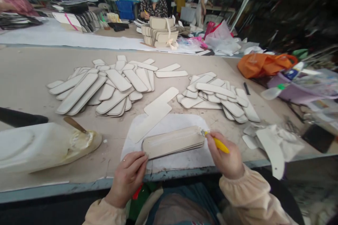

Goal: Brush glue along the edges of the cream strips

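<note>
A short stack of long, round-ended beige panels [171, 141] lies on a white paper sheet [169, 163] in front of me. My left hand [132, 172] pinches the near left corner of this stack. In my right hand [227, 154] is a yellow-handled brush [220, 145], its tip touching the top panel's far right end. White paste sits at that tip, and a pale streak runs along the panel. Just beyond the stack, two loose cream strips [155, 114] overlap the paper. On the left lies a white plastic bottle [34, 147] with a cut opening, paste and a wooden stick [75, 124] in it.
Heaps of similar panels lie at the left [113, 81] and right [216, 93]. An orange bag [264, 65] and a purple basket [290, 89] stand at the right. Tied panel bundles [160, 33] sit on the table opposite, where another person works.
</note>
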`<state>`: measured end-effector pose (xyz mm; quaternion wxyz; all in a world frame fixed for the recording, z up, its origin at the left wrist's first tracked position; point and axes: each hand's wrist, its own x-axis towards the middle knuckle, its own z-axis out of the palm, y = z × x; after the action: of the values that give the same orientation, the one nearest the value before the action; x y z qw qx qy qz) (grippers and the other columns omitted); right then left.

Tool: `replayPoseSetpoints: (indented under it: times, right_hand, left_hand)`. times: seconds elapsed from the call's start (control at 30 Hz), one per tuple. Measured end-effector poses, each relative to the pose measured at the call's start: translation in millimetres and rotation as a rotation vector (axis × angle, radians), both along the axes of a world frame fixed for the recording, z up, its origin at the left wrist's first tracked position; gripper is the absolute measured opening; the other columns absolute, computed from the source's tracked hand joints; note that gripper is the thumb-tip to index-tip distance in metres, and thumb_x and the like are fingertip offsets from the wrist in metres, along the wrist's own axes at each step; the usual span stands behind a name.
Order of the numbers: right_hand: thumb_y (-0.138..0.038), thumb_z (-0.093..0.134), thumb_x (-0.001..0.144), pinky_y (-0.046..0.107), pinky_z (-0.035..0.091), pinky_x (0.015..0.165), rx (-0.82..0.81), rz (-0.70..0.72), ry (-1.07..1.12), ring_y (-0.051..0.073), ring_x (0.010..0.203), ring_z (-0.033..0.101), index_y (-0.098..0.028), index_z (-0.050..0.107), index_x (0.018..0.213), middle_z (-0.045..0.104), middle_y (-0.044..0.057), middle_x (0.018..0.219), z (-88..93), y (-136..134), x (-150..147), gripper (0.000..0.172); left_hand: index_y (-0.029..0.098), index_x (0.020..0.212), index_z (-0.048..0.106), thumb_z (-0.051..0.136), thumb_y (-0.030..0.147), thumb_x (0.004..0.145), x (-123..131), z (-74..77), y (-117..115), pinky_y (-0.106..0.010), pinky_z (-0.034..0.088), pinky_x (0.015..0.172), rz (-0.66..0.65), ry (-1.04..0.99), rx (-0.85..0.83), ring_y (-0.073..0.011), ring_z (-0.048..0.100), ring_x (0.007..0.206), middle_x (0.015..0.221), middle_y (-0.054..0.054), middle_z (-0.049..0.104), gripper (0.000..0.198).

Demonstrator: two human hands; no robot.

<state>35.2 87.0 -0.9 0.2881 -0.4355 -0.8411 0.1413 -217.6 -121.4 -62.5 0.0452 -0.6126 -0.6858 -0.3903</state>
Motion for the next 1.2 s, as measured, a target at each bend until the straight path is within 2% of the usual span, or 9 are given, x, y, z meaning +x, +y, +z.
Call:
replayPoseSetpoints:
  times: [0.07, 0.17, 0.3, 0.4, 0.5, 0.67, 0.9, 1.0, 1.2]
  right_hand:
    - [-0.028, 0.049, 0.092, 0.028, 0.039, 0.062, 0.187, 0.115, -0.134, 0.017, 0.063, 0.061, -0.018, 0.063, 0.087, 0.066, 0.004, 0.070, 0.3, -15.2, -9.4, 0.018]
    - [-0.019, 0.047, 0.089, 0.029, 0.034, 0.057, 0.249, 0.249, -0.279, 0.016, 0.057, 0.057, -0.019, 0.059, 0.072, 0.059, 0.003, 0.060, 1.6, -46.4, -35.1, 0.020]
    - [-0.020, 0.047, 0.087, 0.030, 0.032, 0.055, 0.145, 0.379, -0.243, 0.017, 0.058, 0.056, -0.020, 0.057, 0.071, 0.059, 0.003, 0.062, 8.7, -84.2, -72.5, 0.019]
    - [-0.021, 0.044, 0.090, 0.028, 0.037, 0.059, -0.079, 0.467, -0.048, 0.016, 0.062, 0.059, -0.019, 0.059, 0.077, 0.062, 0.002, 0.065, 16.6, -98.1, -92.6, 0.020]
    - [-0.026, 0.041, 0.094, 0.025, 0.040, 0.063, -0.411, 0.450, 0.198, 0.014, 0.064, 0.059, -0.019, 0.059, 0.081, 0.062, 0.001, 0.068, 17.6, -98.0, -102.2, 0.023]
    - [-0.041, 0.048, 0.090, 0.024, 0.035, 0.050, -0.871, 0.202, 0.412, 0.011, 0.049, 0.045, -0.020, 0.058, 0.075, 0.047, -0.004, 0.052, -4.1, -69.0, -89.3, 0.028]
    - [-0.045, 0.056, 0.082, 0.025, 0.030, 0.046, -0.738, -0.150, 0.445, 0.011, 0.047, 0.042, -0.018, 0.062, 0.079, 0.045, -0.005, 0.048, -1.9, -2.0, -22.4, 0.028]
    - [-0.047, 0.056, 0.083, 0.025, 0.030, 0.046, -0.752, -0.099, 0.562, 0.011, 0.047, 0.041, -0.018, 0.060, 0.080, 0.043, -0.005, 0.048, 6.0, -11.2, -27.9, 0.029]
    - [-0.043, 0.049, 0.089, 0.025, 0.039, 0.055, -0.929, 0.269, 0.570, 0.011, 0.050, 0.046, -0.020, 0.056, 0.077, 0.047, -0.006, 0.051, -4.0, -58.0, -90.8, 0.027]
  left_hand:
    - [0.021, 0.103, 0.068, 0.062, 0.011, 0.085, -0.7, -1.1, -0.4, -0.033, 0.054, 0.085, -0.005, 0.011, 0.008, -0.0192, 0.064, 0.094, 0.102, -0.007, 0.068, 0.021]
    - [0.020, 0.103, 0.068, 0.062, 0.011, 0.085, -1.7, -2.3, -0.3, -0.033, 0.054, 0.086, -0.012, 0.016, 0.009, -0.0190, 0.064, 0.095, 0.102, -0.007, 0.068, 0.021]
    - [0.020, 0.101, 0.068, 0.061, 0.012, 0.086, -2.4, -1.1, 1.6, -0.031, 0.056, 0.083, -0.015, 0.028, 0.019, -0.0182, 0.065, 0.092, 0.099, -0.006, 0.069, 0.018]
    - [0.020, 0.099, 0.069, 0.060, 0.013, 0.087, -1.0, 2.2, 2.1, -0.031, 0.056, 0.082, -0.003, 0.034, 0.026, -0.0176, 0.066, 0.090, 0.097, -0.006, 0.070, 0.016]
    - [0.020, 0.099, 0.069, 0.060, 0.012, 0.087, 1.7, 5.2, 1.1, -0.030, 0.057, 0.082, 0.011, 0.005, 0.023, -0.0173, 0.066, 0.090, 0.096, -0.006, 0.071, 0.017]
    - [0.020, 0.099, 0.069, 0.062, 0.011, 0.085, 3.4, 4.6, 0.3, -0.031, 0.058, 0.082, 0.022, -0.036, 0.015, -0.0178, 0.067, 0.091, 0.096, -0.007, 0.071, 0.018]
    - [0.020, 0.099, 0.069, 0.062, 0.011, 0.084, 0.7, 3.7, 1.1, -0.033, 0.057, 0.085, -0.006, -0.035, -0.005, -0.0185, 0.066, 0.093, 0.098, -0.007, 0.071, 0.018]
    - [0.020, 0.098, 0.069, 0.061, 0.011, 0.085, 0.3, 5.4, 1.0, -0.031, 0.057, 0.083, -0.010, -0.014, -0.005, -0.0178, 0.067, 0.091, 0.098, -0.006, 0.071, 0.017]
    - [0.020, 0.096, 0.069, 0.061, 0.014, 0.086, -2.3, 5.1, 2.9, -0.029, 0.058, 0.079, -0.038, 0.045, 0.017, -0.0176, 0.068, 0.087, 0.096, -0.006, 0.071, 0.014]
